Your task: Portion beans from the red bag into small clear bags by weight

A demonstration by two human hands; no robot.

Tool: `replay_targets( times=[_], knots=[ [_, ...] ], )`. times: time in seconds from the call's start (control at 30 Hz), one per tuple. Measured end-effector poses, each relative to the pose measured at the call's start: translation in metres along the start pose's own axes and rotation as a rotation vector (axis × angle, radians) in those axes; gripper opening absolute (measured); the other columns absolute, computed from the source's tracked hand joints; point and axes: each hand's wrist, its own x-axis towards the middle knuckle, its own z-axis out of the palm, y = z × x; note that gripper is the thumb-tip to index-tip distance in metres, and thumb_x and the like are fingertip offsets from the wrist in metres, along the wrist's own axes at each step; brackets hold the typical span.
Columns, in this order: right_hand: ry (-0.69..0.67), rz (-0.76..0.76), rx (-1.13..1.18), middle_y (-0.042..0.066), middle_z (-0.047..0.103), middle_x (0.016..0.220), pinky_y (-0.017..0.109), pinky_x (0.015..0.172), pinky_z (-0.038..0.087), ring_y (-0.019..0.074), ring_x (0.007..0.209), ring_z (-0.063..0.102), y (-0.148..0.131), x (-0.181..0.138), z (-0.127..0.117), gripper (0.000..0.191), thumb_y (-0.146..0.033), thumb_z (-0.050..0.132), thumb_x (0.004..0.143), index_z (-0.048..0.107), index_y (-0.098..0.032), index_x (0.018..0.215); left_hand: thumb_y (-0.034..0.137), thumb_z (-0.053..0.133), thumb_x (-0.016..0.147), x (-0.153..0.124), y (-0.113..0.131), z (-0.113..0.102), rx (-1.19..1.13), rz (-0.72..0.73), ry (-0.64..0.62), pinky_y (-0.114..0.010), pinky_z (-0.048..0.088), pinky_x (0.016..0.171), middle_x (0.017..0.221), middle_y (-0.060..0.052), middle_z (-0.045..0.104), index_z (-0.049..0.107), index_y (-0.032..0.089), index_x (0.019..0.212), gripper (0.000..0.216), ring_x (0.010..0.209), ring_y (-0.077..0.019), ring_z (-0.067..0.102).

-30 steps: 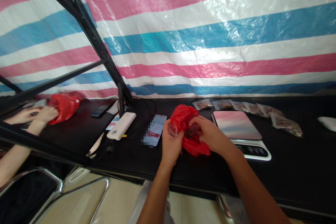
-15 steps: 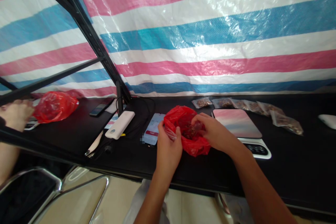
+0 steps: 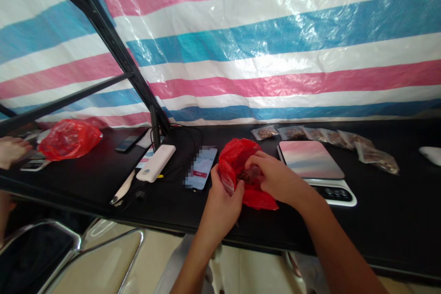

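Soft, slippery red plastic bag (image 3: 237, 158), best held by its rim: left hand (image 3: 220, 206) curled shut on the edge, right hand (image 3: 277, 179) pinching inside.

The left hand (image 3: 220, 206) and the right hand (image 3: 275, 179) are bare, with no glove or ring to be seen on them. The forearms (image 3: 341, 252) are left uncovered as far as they are shown, and no sleeve is seen. Loose, creased, pale grey cloth (image 3: 181, 262) is worn below the table edge, and it is seen on both sides of the view. The nails are too small to be made out.
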Motion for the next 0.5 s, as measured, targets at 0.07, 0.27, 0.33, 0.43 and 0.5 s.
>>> replay_targets(
  times=[0.07, 0.27, 0.33, 0.43, 0.5],
  knots=[
    [-0.003, 0.004, -0.015, 0.005, 0.062, 0.104, 0.028, 0.086, 0.043, 0.0190, 0.095, 0.063, -0.004, 0.001, 0.003, 0.044, 0.011, 0.048, 0.065, 0.063, -0.021, 0.092, 0.027, 0.074, 0.083, 0.002, -0.001, 0.001, -0.026, 0.006, 0.004, -0.039, 0.051, 0.102, 0.126, -0.014, 0.070, 0.046, 0.022, 0.129, 0.055, 0.114, -0.0249, 0.070],
    [0.001, -0.043, -0.049, 0.005, 0.061, 0.105, 0.029, 0.085, 0.043, 0.0197, 0.095, 0.062, -0.009, 0.006, 0.009, 0.045, 0.010, 0.051, 0.066, 0.060, -0.021, 0.096, 0.027, 0.077, 0.074, 0.008, 0.004, 0.000, -0.212, -0.113, 0.060, -0.037, 0.052, 0.098, 0.116, -0.010, 0.073, 0.048, 0.022, 0.124, 0.059, 0.106, -0.0231, 0.071],
    [0.003, -0.070, 0.003, 0.004, 0.060, 0.104, 0.028, 0.084, 0.044, 0.0182, 0.092, 0.061, -0.007, 0.008, 0.011, 0.045, 0.010, 0.049, 0.065, 0.059, -0.021, 0.096, 0.029, 0.077, 0.073, 0.010, 0.005, 0.000, -0.292, -0.141, 0.087, -0.037, 0.053, 0.097, 0.116, -0.009, 0.073, 0.047, 0.024, 0.125, 0.060, 0.104, -0.0228, 0.071],
    [0.056, -0.056, 0.106, 0.003, 0.061, 0.105, 0.027, 0.083, 0.045, 0.0173, 0.091, 0.062, -0.002, 0.010, 0.013, 0.044, 0.009, 0.050, 0.066, 0.059, -0.022, 0.097, 0.030, 0.076, 0.073, 0.013, 0.006, 0.000, -0.346, -0.148, 0.139, -0.036, 0.054, 0.095, 0.115, -0.008, 0.072, 0.048, 0.026, 0.126, 0.061, 0.101, -0.0221, 0.071],
    [0.097, -0.034, 0.178, 0.003, 0.062, 0.106, 0.027, 0.083, 0.046, 0.0169, 0.091, 0.063, 0.002, 0.012, 0.015, 0.043, 0.007, 0.050, 0.069, 0.059, -0.022, 0.099, 0.029, 0.077, 0.072, 0.014, 0.005, -0.001, -0.343, -0.142, 0.151, -0.036, 0.054, 0.094, 0.114, -0.008, 0.073, 0.049, 0.025, 0.125, 0.061, 0.100, -0.0219, 0.071]
  ],
)
